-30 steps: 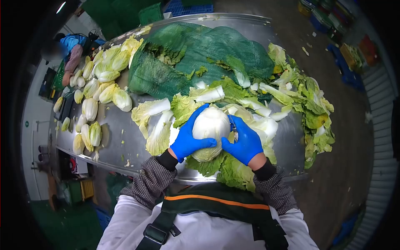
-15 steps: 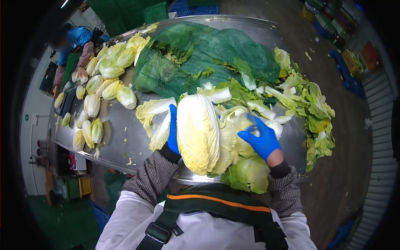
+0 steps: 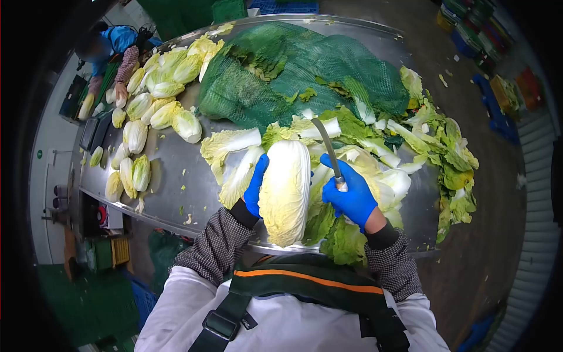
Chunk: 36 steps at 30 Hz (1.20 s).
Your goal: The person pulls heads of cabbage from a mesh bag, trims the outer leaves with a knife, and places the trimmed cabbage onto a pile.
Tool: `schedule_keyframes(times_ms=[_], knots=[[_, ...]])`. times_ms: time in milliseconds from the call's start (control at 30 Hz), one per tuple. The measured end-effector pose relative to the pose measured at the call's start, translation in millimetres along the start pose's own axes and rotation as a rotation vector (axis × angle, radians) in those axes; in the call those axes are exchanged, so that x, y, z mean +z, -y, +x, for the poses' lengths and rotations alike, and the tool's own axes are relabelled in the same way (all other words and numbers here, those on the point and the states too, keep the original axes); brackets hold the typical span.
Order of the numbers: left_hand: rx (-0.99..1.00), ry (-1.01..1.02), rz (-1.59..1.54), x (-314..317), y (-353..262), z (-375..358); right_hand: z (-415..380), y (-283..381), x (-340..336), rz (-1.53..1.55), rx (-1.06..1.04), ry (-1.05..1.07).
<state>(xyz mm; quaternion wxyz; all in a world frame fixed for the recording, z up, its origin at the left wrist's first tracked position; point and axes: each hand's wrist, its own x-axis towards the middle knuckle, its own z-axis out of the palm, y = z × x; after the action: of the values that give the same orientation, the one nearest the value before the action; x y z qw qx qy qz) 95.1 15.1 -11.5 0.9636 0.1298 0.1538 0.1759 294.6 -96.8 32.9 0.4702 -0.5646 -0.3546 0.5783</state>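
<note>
A large napa cabbage [image 3: 285, 193], white at the base and pale yellow below, stands between my hands above the table's near edge. My left hand [image 3: 256, 186], in a blue glove, is closed around its left side. My right hand [image 3: 352, 190], also gloved in blue, grips a knife [image 3: 328, 144] with a curved blade that points up and left, to the right of the cabbage. Cut-off leaves [image 3: 343, 239] lie under and beside my right hand. Loose pale leaves [image 3: 239, 176] rest left of the cabbage.
Several smaller trimmed cabbages [image 3: 136, 136] cover the left of the metal table [image 3: 182, 158]. A green net [image 3: 311, 70] with leaves spreads behind. Leaf waste [image 3: 448, 158] piles along the right edge. At far left, a co-worker's hand [image 3: 121, 92] reaches toward the cabbages.
The knife, blurred before, now shows clearly with its blade raised. Outer leaves beside the cabbage have dropped away to the right. My right hand has moved slightly left, nearer the cabbage.
</note>
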Motion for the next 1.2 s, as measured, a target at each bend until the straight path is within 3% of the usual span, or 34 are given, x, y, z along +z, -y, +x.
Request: schedule_keyframes(times_ms=[33,167,300,333,367,400,467,500,567,633,733,800,833,867,900,967,1000,1100,1200], knots=[[0.042,-0.046,0.043,-2.5,-0.5,0.0,0.3,6.0,1.0,-0.028,0.025,0.001],[0.139,-0.171,0.225,-3.9,3.4,-4.3,7.6,0.5,19.8,-0.436,-0.273,-0.102],[0.067,-0.223,0.326,-3.3,-4.5,-9.0,8.7,-3.8,16.0,-0.493,-0.233,-0.183],[0.026,-0.085,0.218,-2.8,-6.0,-10.1,14.0,-13.6,5.2,-0.426,-0.369,-0.208],[-0.016,0.053,0.111,-1.4,-7.1,-11.7,20.8,-24.6,-14.0,-0.358,-0.140,-0.201],[-0.058,0.192,0.004,-0.7,-8.2,-11.8,25.5,-24.4,-23.3,-0.441,-0.115,-0.249],[-0.014,0.228,-0.013,3.2,-13.1,-7.8,26.5,-25.8,-25.6,-0.687,-0.076,-0.352],[0.008,0.164,-0.023,7.9,-14.6,-9.1,24.1,-23.3,-14.8,-0.603,-0.104,-0.327],[0.180,-0.189,0.313,5.7,-25.5,-0.7,20.9,-6.0,12.4,-0.397,-0.210,-0.168],[0.361,-0.045,0.632,0.6,-32.5,-6.1,29.7,-6.4,23.0,-0.071,-0.136,-0.094],[0.344,-0.008,0.408,-5.8,-46.5,-26.5,56.1,-18.3,33.3,0.474,-0.180,0.030],[0.341,-0.015,0.281,-20.1,-29.6,-40.9,70.7,-23.6,52.3,0.187,-0.114,-0.024],[0.308,-0.129,0.204,-21.3,-26.5,-46.1,78.8,-20.3,63.5,0.043,-0.093,-0.045],[0.305,-0.158,0.127,-27.2,-35.2,-53.1,81.3,-11.8,73.8,0.004,0.100,-0.031],[0.299,-0.187,0.049,-35.4,-46.9,-61.3,86.3,-14.9,84.4,-0.134,0.040,-0.087],[0.360,-0.307,0.046,-54.6,-80.9,-76.9,94.2,-31.7,91.1,-0.453,-0.357,-0.123],[0.354,-0.332,0.079,-72.6,-105.1,-84.6,88.0,-23.4,93.1,-0.440,-0.196,-0.085],[0.508,-0.436,0.198,-113.3,-188.9,-108.6,81.6,-47.8,85.8,-0.536,-0.286,-0.142],[0.688,-0.490,0.199,-158.0,-274.7,-126.1,63.0,-64.1,78.1,-0.721,-0.205,-0.157]])
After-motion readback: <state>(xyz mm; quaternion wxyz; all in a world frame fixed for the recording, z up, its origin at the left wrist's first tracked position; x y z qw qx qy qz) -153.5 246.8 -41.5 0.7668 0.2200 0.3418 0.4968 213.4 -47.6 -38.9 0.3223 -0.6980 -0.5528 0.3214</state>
